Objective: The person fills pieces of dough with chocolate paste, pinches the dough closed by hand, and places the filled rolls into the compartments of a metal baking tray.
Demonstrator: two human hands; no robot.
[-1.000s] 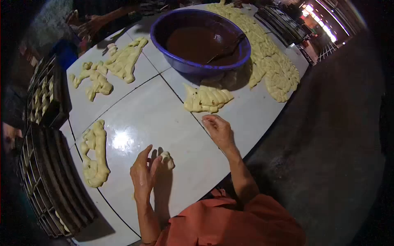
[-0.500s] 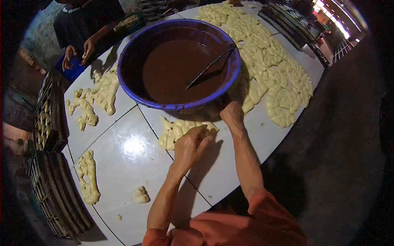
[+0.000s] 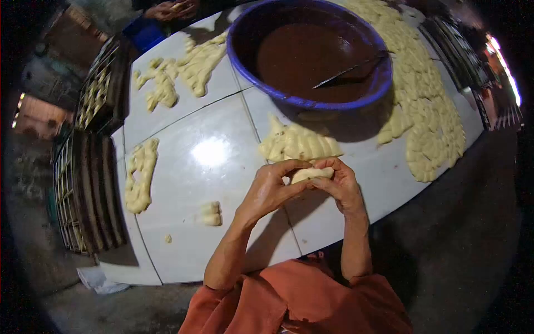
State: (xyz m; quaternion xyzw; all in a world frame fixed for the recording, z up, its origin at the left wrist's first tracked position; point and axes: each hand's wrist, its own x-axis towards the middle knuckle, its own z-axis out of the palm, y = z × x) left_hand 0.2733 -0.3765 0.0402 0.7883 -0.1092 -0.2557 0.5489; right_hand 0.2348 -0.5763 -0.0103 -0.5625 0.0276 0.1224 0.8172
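Note:
Between my left hand (image 3: 273, 186) and my right hand (image 3: 340, 186) is a small piece of pale yellow dough (image 3: 312, 174). Fingers and thumbs of both hands close on it from either side, above the white tiled table. Just beyond my fingertips lies a flat patch of joined dough pieces (image 3: 300, 143) with a few dark specks. Behind that patch stands a large blue basin (image 3: 311, 104) of thick brown filling (image 3: 303, 55). A dark flat stick (image 3: 347, 72) leans in the filling against the basin's right side.
A broad sheet of dough pieces (image 3: 436, 128) covers the table's right side. Smaller dough clumps (image 3: 194, 67) lie at the back left, with a dough strip (image 3: 142, 175) and a small lump (image 3: 211, 214) nearer. Stacked trays (image 3: 92, 192) line the left edge. Another person's hands (image 3: 171, 10) show at the top.
My right hand has come from beside the basin to meet my left. Both now hold a dough piece in front of the patch. The view has shifted, so the table appears further left and higher.

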